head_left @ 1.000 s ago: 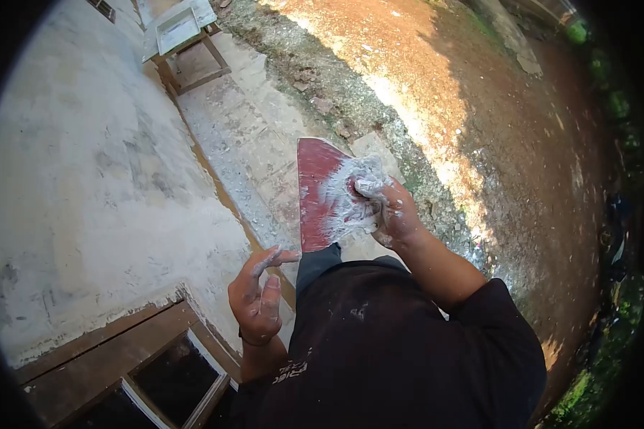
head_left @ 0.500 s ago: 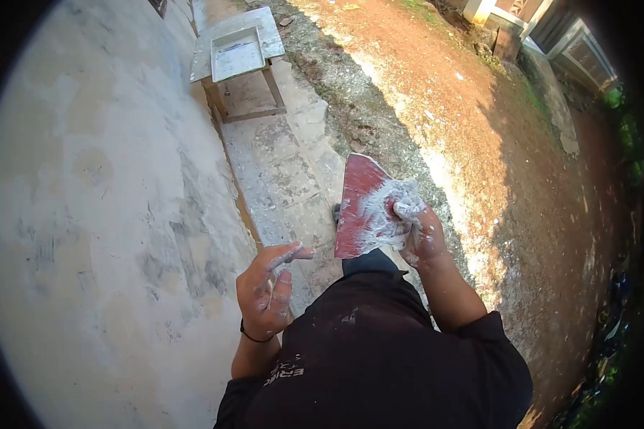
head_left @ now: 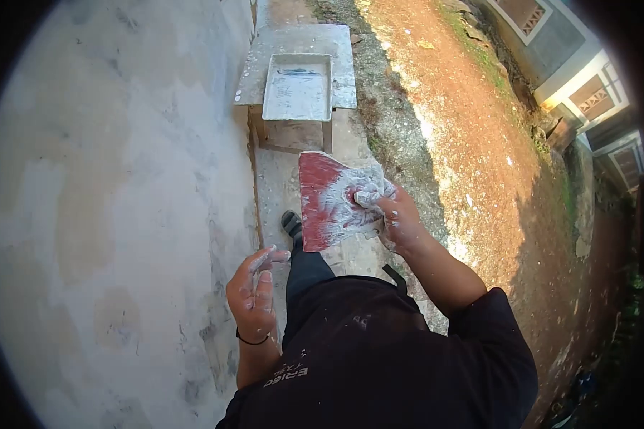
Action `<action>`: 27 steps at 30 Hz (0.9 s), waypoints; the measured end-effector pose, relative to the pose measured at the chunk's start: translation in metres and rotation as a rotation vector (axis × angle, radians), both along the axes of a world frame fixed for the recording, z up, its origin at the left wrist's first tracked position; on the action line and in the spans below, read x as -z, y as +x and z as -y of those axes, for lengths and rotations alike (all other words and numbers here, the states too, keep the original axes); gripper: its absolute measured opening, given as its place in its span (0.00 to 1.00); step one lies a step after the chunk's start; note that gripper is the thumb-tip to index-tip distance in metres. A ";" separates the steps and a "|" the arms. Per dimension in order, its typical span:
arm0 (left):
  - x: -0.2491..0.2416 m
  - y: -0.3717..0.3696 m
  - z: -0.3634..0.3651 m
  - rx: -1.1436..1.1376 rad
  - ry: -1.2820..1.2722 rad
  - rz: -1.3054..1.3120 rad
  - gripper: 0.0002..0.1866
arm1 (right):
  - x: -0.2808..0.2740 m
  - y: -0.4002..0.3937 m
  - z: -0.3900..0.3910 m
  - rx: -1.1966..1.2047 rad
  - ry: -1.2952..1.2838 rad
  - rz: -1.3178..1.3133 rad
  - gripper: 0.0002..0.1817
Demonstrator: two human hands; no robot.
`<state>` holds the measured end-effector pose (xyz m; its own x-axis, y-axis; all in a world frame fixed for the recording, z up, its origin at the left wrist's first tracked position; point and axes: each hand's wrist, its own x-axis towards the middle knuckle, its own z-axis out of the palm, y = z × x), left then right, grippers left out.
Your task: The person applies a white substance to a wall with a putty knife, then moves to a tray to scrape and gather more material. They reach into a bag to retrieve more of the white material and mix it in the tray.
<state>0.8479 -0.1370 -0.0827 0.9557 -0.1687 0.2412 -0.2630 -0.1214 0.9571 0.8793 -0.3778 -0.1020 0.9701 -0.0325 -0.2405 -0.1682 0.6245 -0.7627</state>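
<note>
My right hand [head_left: 402, 220] is closed around a wide red putty scraper [head_left: 318, 204], its thumb pressed on the near face. White paste is smeared over the scraper's right half and coats my thumb and fingers. The blade's straight edge faces left, toward the wall. Lower and to the left is my left hand [head_left: 250, 292], its fingers loosely bent and apart from the thumb, with nothing in it. White smudges mark its fingertips, and a dark band circles the wrist.
A patchy plastered wall [head_left: 122, 236] runs along my left. Ahead, a low wooden table [head_left: 343, 79] bears a white rectangular tray [head_left: 298, 116] with paste residue. A concrete strip [head_left: 275, 171] follows the wall, with gravel and reddish dirt [head_left: 472, 136] to the right.
The table and tray look nearer and more to the right as I move forward. One foot has come into view. The scraper is still in my right hand, shifted left in the view.
</note>
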 end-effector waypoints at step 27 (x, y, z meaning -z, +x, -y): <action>0.247 0.511 0.139 -0.028 0.272 -0.582 0.14 | 0.286 0.492 0.123 -0.056 -0.308 -0.614 0.13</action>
